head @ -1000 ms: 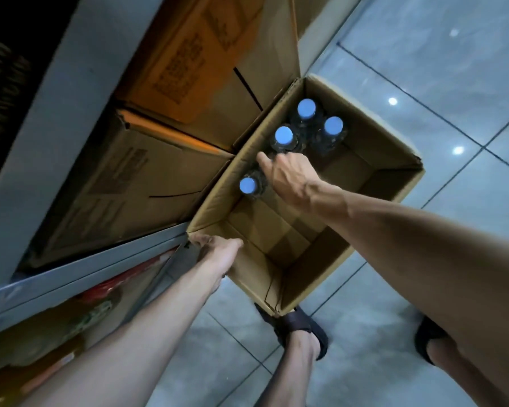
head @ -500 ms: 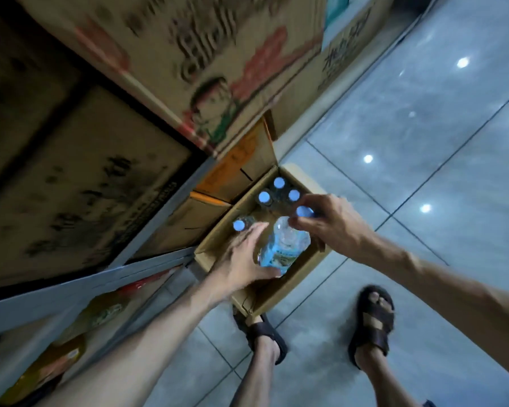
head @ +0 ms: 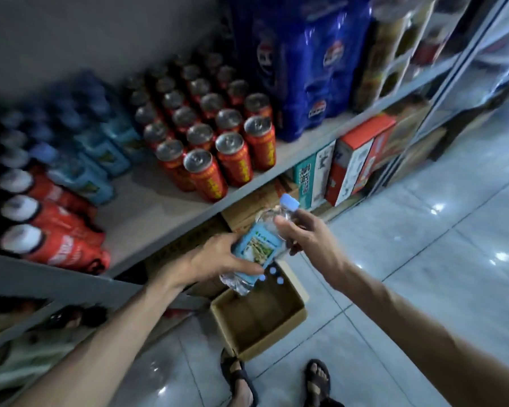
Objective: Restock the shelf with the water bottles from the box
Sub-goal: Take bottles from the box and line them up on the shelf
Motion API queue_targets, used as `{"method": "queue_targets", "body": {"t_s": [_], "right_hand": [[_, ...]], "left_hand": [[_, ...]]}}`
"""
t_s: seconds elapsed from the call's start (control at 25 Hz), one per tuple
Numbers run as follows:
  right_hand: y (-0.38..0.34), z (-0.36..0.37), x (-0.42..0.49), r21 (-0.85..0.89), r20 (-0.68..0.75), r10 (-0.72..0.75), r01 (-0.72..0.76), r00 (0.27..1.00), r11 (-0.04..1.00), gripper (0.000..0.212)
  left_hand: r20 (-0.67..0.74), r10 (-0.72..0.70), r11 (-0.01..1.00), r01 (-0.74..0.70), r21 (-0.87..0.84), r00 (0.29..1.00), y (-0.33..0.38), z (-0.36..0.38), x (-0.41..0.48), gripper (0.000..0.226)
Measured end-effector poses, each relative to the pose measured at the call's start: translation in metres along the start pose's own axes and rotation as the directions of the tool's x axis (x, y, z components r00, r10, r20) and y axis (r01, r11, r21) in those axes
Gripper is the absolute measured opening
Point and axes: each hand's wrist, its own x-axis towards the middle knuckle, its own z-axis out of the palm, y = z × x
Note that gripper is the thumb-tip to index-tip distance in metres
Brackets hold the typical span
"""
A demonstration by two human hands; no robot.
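Note:
A clear water bottle [head: 260,245] with a blue cap and a light blue label is held tilted in the air, in front of the shelf [head: 147,207]. My left hand [head: 218,257] grips its lower body around the label. My right hand [head: 303,233] grips its neck just below the cap. Below the bottle, the open cardboard box [head: 256,318] stands on the floor, with three blue caps [head: 272,274] of other bottles showing at its far end. Rows of similar blue-labelled water bottles [head: 100,148] stand at the shelf's back left.
Red cans [head: 215,136] fill the shelf's middle, red-labelled bottles [head: 50,224] its left, blue multipacks [head: 315,69] its right. Bare shelf surface lies in front of the water bottles. Cartons [head: 353,165] sit on the lower level. My sandalled feet [head: 276,383] stand on the tiled floor by the box.
The bottle has been lifted out of the box to shelf height, both hands on it. The view has swung up from the box to the stocked shelf.

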Motion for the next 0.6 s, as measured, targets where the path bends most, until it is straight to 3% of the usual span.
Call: {"method": "queue_targets", "body": {"t_s": [0.08,0.2,0.4,0.6], "right_hand": [[-0.036,0.015,-0.014,-0.003,0.121,0.025,-0.025,0.992,1.000,0.032],[-0.078,0.040,-0.022,-0.057,0.250,0.020,-0.006,0.968,0.998,0.040],[-0.133,0.089,-0.002,-0.161,0.351,0.010,0.050,0.936,0.986,0.032],[-0.161,0.136,0.054,-0.432,0.279,-0.117,0.234,0.953,0.871,0.045]], "left_hand": [[-0.053,0.018,1.000,-0.018,0.007,0.998,0.025,-0.019,-0.042,0.032],[-0.115,0.031,0.995,-0.042,-0.092,0.993,0.042,-0.039,-0.086,0.045],[-0.224,0.055,0.943,-0.124,-0.310,0.973,0.027,-0.072,-0.123,0.038],[-0.492,-0.074,0.892,-0.162,-0.421,0.868,-0.012,-0.100,-0.106,0.057]]}}
